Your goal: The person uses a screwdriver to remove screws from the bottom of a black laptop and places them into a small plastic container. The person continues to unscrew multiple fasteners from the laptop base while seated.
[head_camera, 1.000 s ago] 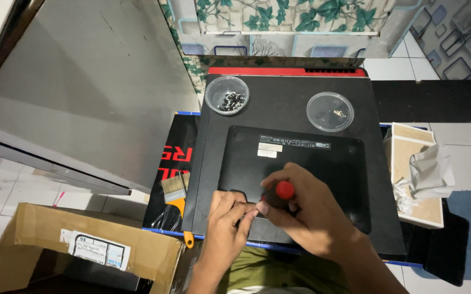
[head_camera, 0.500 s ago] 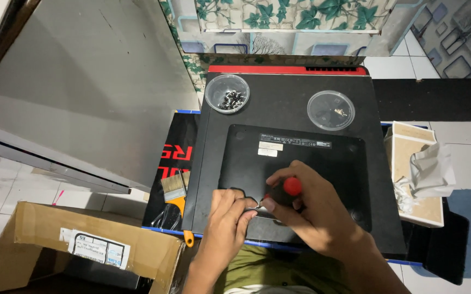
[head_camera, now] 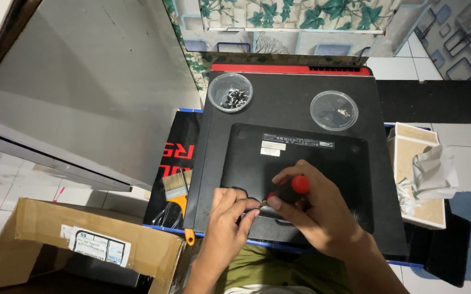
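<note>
A black laptop [head_camera: 322,163] lies bottom side up on a larger black device [head_camera: 279,109]. My right hand [head_camera: 314,215] grips a short screwdriver [head_camera: 295,187] with a red and black handle, its tip down near the laptop's front left edge. Right beside that tip, my left hand [head_camera: 227,218] pinches its fingertips together; whether a screw is between them is too small to tell. Two round clear plastic tubs stand behind the laptop: the left tub [head_camera: 230,92] holds several dark screws, the right tub [head_camera: 334,110] holds a few small ones.
A paintbrush [head_camera: 177,193] with an orange handle lies left of the laptop on a black and red mat. A cardboard box [head_camera: 45,239] sits on the tiled floor at lower left. A box with crumpled tissue [head_camera: 428,174] stands at right. A large grey panel [head_camera: 78,87] leans at upper left.
My right hand with the screwdriver has shifted slightly to the right and up. My left hand stays by the tip, fingertips pinched.
</note>
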